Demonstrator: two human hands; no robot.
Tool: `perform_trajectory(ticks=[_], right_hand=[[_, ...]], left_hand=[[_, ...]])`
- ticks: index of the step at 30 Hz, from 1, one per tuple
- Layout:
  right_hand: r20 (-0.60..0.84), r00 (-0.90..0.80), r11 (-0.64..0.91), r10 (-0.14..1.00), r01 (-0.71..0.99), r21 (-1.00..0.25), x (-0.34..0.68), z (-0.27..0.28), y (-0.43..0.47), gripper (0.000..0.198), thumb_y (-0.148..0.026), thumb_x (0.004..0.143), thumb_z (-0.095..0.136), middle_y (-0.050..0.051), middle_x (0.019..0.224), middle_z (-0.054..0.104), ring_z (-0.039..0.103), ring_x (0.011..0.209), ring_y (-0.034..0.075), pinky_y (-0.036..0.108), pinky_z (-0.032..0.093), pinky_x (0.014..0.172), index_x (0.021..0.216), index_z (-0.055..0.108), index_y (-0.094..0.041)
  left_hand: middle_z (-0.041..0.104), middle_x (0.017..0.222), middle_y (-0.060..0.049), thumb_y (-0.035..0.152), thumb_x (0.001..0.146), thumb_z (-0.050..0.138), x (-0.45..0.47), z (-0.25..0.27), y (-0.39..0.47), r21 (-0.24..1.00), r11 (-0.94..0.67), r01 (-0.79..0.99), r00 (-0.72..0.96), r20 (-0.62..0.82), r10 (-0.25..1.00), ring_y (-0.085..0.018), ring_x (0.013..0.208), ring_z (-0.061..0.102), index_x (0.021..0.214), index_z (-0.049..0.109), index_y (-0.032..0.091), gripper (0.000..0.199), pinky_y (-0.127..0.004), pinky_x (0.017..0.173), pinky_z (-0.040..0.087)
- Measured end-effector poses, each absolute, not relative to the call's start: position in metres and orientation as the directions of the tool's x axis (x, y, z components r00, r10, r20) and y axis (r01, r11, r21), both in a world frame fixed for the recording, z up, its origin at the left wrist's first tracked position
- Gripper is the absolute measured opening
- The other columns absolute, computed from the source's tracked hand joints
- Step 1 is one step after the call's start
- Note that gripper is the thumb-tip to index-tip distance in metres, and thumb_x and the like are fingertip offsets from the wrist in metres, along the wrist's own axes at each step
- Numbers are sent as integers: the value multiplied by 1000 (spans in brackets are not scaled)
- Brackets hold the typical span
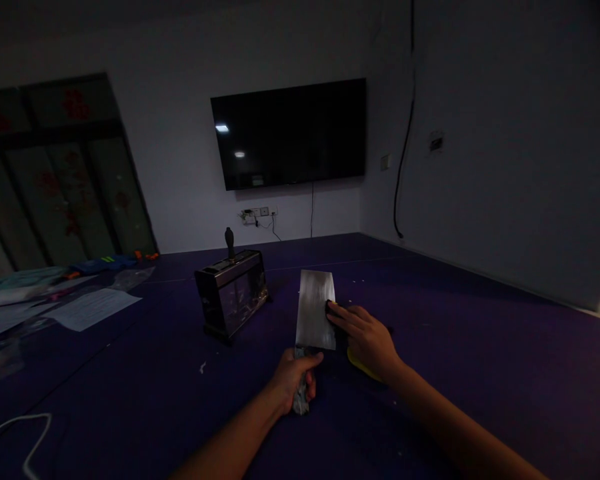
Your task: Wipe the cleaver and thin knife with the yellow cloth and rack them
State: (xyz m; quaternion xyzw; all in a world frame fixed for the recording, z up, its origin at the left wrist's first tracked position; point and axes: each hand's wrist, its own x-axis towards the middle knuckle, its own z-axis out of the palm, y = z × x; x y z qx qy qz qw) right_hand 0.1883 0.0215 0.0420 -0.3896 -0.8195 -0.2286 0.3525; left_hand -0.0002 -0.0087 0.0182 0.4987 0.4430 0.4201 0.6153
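Note:
My left hand point(297, 380) is wrapped round the grey handle of a cleaver point(316, 310), its thumb near the base of the blade. The wide blade points away from me and shows pale streaks. At its right edge, my right hand point(367, 340) is closed over a black and yellow object point(365, 369). Its dark tip touches or nearly touches the blade. My fingers cover most of this object, so its kind is hidden. Left of the cleaver stands a dark knife block point(235, 300), with one black-handled tool point(229, 243) upright in its top.
The purple surface point(430, 300) carries small white scraps. Printed papers point(94, 308), plastic wrapping and folded cloth point(30, 277) lie at the left. A white cable point(37, 433) curls at the lower left. Beyond, a television point(295, 133) hangs on the wall above sockets.

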Motion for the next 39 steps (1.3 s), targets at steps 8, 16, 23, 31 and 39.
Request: perform_trajectory(ticks=[8,16,23,31,39], right_hand=[[742,-437,605,508,795,53,186,41,25,61,3,65,37,-3,129,50,54,97,19,35,48,82,114,60,-25],[691,-509,702,512,712,4,179,40,22,64,4,59,36,-2,125,54,55,94,18,33,50,78,111,62,-25],[611,-594,764,524,644,-28,169,45,13,63,2,60,35,-2,122,57,56,95,17,30,49,76,110,63,-24],[590,-600,762,540,646,-42,175,43,18,62,0,59,37,-3,121,57,56,96,18,32,49,76,108,63,-27],[610,-578,760,542,647,-62,177,41,22,57,0,61,39,-3,118,59,57,92,17,31,49,74,103,66,-27]], left_hand=[[37,30,5,38,57,64,-1,19,-9,987,133,-93,243,-107,964,-7,25,35,45,38,17,36,-18,31,23],[38,32,6,27,55,58,-2,17,-4,962,190,-197,177,-156,972,-7,23,34,48,38,18,23,-18,30,21],[37,34,6,23,58,51,-5,15,4,930,253,-266,130,-226,966,-6,25,33,49,40,17,16,-18,30,23],[38,37,7,21,57,51,-7,13,6,927,271,-259,155,-237,959,-5,27,34,53,40,17,13,-17,32,24],[36,36,8,22,59,50,-10,13,8,941,274,-198,215,-232,949,-5,26,32,55,37,18,14,-17,32,24]])
